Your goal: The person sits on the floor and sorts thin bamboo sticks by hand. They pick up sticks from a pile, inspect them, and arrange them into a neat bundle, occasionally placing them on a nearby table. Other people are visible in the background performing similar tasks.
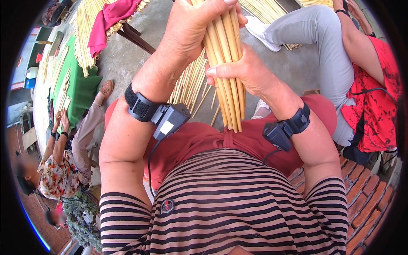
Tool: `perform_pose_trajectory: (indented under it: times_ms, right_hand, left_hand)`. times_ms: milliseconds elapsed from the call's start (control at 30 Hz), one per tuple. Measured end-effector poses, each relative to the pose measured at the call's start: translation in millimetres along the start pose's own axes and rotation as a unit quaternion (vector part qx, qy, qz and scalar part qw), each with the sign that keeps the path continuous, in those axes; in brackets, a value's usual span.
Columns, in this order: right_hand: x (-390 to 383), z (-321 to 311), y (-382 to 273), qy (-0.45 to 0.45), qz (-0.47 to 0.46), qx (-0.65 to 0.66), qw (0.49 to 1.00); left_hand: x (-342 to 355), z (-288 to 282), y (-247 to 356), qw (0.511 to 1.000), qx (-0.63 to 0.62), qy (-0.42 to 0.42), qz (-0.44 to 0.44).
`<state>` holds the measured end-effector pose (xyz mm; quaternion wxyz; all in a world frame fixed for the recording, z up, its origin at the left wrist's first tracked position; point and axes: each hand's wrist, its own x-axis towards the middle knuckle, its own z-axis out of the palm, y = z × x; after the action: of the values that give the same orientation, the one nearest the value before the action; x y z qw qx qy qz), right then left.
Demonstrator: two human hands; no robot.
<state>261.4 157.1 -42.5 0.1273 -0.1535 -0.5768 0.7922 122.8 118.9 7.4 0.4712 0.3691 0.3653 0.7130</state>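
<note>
A bundle of pale yellow reed-like sticks (pixel 226 85) stands nearly upright in front of me, its lower ends fanned just above my lap. My left hand (pixel 193 21) is wrapped round the upper part, near the top edge of the view. Lower down, my right hand (pixel 244 70) grips the same bundle, its thumb lying across the front. The upper ends of the sticks run out of view. Behind the bundle, more loose sticks (pixel 191 85) lie low, partly hidden by my left wrist. Both wrists carry black strapped devices.
At left a person handles sticks on a green cloth (pixel 78 85). A pink cloth (pixel 108 23) drapes over a stick pile (pixel 85 38). Close on my right sits another person in grey trousers (pixel 316 34). Bricks (pixel 365 199) lie at lower right.
</note>
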Motion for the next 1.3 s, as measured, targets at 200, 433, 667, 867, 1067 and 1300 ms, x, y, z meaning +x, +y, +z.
perform_pose_trajectory:
  times_ms: [200, 433, 667, 867, 1067, 1300]
  right_hand:
    - [-2.8, -23.3, -23.6, 0.075, -0.057, -0.065, 0.993]
    - [-26.5, -61.2, -55.3, 0.246, -0.164, -0.114, 0.949]
    - [-49.2, -72.6, -69.9, 0.221, -0.130, -0.012, 0.966]
    - [-47.4, -72.7, -62.2, 0.255, -0.081, 0.013, 0.963]
    - [-36.2, -64.1, -52.9, 0.290, -0.054, 0.059, 0.954]
    - [-30.2, -62.3, -31.7, 0.220, 0.046, 0.166, 0.960]
  left_hand:
    - [23.5, -20.2, 1.2, 0.968, 0.114, -0.157, -0.157]
    - [9.2, -145.8, -137.0, 0.772, 0.543, -0.189, -0.272]
    - [-84.0, -125.6, -301.2, 0.581, 0.654, -0.444, -0.192]
    - [-122.8, -135.7, -325.7, 0.497, 0.689, -0.503, -0.159]
    - [-142.9, -215.3, -308.1, 0.420, 0.815, -0.367, -0.160]
    - [-49.9, -164.4, -238.3, 0.716, 0.635, -0.196, -0.215]
